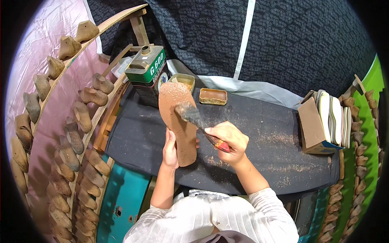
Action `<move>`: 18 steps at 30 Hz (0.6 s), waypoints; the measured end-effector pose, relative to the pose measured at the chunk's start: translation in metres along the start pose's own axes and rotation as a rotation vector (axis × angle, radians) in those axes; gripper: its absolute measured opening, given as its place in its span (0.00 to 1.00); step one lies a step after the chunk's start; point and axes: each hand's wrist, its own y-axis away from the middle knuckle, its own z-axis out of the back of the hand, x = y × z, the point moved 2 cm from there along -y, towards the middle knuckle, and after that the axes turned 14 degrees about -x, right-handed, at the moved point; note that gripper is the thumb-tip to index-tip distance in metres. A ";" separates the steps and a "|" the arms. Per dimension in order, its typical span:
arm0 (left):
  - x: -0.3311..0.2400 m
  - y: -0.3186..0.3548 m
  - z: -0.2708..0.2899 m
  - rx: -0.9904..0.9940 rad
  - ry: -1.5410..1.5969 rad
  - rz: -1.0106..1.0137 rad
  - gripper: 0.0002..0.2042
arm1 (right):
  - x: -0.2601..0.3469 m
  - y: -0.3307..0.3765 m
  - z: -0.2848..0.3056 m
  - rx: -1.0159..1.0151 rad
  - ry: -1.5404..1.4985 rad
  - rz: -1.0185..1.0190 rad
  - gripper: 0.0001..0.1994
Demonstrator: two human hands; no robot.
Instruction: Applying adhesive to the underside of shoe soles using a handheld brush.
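Note:
My left hand [170,150] is closed round the lower half of a brown shoe sole [180,133], which stands nearly upright above the table with its broad end away from me. Pale crumbs or flecks cover the upper part of its face. In my right hand [231,142] is a brush [196,119], gripped by its red handle. The brush's dark, clotted head lies against the upper right of the sole's face. Some of the left fingers are hidden behind the sole.
A green and black metal can [152,69], a plastic tub [188,80] and a shallow tin [213,96] stand along the back of the dark-covered table [263,125], where shavings are scattered. At right, a cardboard box [314,129] holds pale insoles [326,113]. Racks of wooden shoe lasts [83,116] flank both sides.

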 end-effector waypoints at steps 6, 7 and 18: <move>0.002 -0.003 -0.003 -0.086 0.019 -0.011 0.22 | 0.002 0.005 0.002 0.108 0.028 -0.032 0.16; 0.000 -0.004 -0.004 -0.115 0.035 -0.033 0.22 | 0.001 0.008 0.003 0.157 0.011 -0.045 0.16; 0.009 -0.002 0.007 -0.001 0.004 0.007 0.22 | -0.007 0.010 -0.009 0.113 -0.006 -0.030 0.18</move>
